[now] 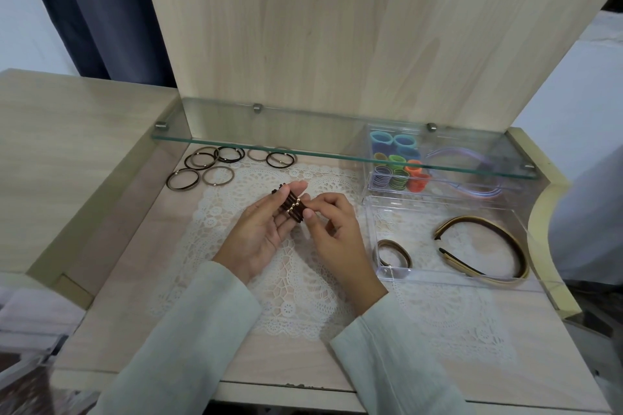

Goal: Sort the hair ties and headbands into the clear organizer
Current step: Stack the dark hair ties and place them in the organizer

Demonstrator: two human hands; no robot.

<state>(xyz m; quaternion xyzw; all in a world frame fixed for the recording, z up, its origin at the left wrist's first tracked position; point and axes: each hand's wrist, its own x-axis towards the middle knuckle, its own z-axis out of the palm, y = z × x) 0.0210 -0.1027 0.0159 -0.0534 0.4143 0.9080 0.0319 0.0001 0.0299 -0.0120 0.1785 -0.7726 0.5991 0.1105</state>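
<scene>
Holding a bundle point(294, 209) of dark, gold-beaded ties at the centre of the frame, you have your left hand point(259, 232) palm up with fingers nearly straight. The bundle seems looped over those fingers, which likely serve as a peg to keep the ties stacked. Your right hand point(332, 229) has its fingers curled, thumb and forefinger pinching the right end of the bundle, probably to square it up or slide it off.

Both hands hover over the doily point(293, 296), well apart from the organizer point(421, 274) at the right of the frame. Its front compartment holds a brown headband point(478, 220) and a few tan ties. The rear ones hold coloured ties point(399, 172) standing in rows and lilac headbands point(482, 194), so like goes with like.

More loose ties point(215, 162) lie flat at the upper left, partly under the glass shelf point(269, 141), not yet sorted. I judge the job roughly half done.
</scene>
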